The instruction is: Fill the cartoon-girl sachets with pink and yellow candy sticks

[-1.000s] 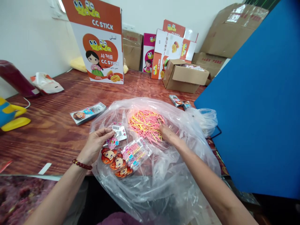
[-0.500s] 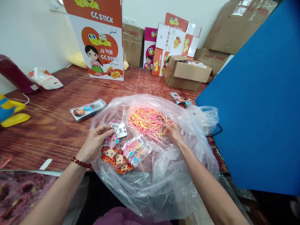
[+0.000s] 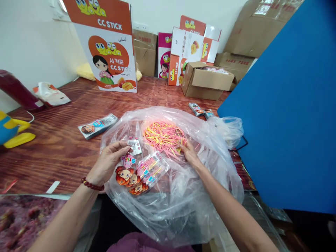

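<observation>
Between the thumb and fingers of my left hand (image 3: 111, 157) is a small printed packet (image 3: 127, 168) with a barcode and a red-haired cartoon face. Beside it, several similar clear packets (image 3: 151, 169) lie overlapping on a large clear plastic bag (image 3: 199, 206). A heap of thin pink and yellow sticks (image 3: 161, 134) rests on the bag just beyond. My right hand (image 3: 189, 150) is at the heap's right edge, its fingers closed on a few pink and yellow sticks (image 3: 182, 143); the fingertips are partly hidden.
A stack of flat packets (image 3: 97, 126) lies left of the bag, with two smaller stacks (image 3: 196, 109) at the far right. A tall printed carton (image 3: 115, 59) and an open cardboard box (image 3: 207, 82) stand behind. A blue panel (image 3: 283, 112) borders the right side.
My right hand has moved slightly left and down along the heap with sticks in its fingers. The left hand and its packet have shifted a little to the right. The camera view has shifted slightly.
</observation>
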A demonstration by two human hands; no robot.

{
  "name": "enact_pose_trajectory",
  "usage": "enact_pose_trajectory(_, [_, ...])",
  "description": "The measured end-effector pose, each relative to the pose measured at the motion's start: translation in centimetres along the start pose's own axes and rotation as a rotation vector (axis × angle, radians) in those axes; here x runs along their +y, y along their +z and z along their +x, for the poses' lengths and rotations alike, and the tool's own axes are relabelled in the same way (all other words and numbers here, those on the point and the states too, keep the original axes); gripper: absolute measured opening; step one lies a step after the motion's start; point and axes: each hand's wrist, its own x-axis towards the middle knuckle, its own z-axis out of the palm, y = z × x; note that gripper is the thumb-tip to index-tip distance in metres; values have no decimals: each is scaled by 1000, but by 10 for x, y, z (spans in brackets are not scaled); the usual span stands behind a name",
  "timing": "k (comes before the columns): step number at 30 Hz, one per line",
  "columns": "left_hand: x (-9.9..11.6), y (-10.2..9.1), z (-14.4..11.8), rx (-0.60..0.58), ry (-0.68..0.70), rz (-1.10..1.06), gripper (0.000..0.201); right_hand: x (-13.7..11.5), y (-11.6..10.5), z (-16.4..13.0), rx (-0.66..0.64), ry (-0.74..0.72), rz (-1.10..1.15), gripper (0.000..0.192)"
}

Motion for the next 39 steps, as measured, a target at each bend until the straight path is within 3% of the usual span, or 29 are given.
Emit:
enact_pose_trajectory(4, [0,4,-3,-7,28,68,28,-12,-1,2,30,54,164,32])
enact_pose_trajectory(8, [4,19,-14,-75,69,190,24,-52,10,-7,-144,64,253,39])
enact_pose_trajectory(12, [1,37,-22,-177,55,229,23,-99,37,-28,-342,-94,105,25])
enact_pose_trajectory(15, [-3,41,-26,-196,36,248,23,-120,57,-40,-453,-267,-116,15])
enact_pose_trajectory(20, [-7,35,-31,-224,38,288,22,-123,78,-44,-552,-547,-371,11])
enact_pose_trajectory(25, [-7,32,-33,-262,43,327,26,-121,79,-41,-586,-523,-376,9])
enact_pose_trajectory(28, [-5,33,-37,-261,94,336,26,-123,75,-41,-513,-363,-227,14])
enact_pose_trajectory(32, [-5,35,-44,-242,150,320,27,-134,77,-47,-272,-137,320,13])
enact_pose_trajectory(35, [-7,37,-47,-255,172,312,27,-147,87,-55,-184,-74,673,9])
enact_pose_trajectory(39, [-7,42,-48,-252,180,302,26,-156,101,-64,-165,-59,791,10])
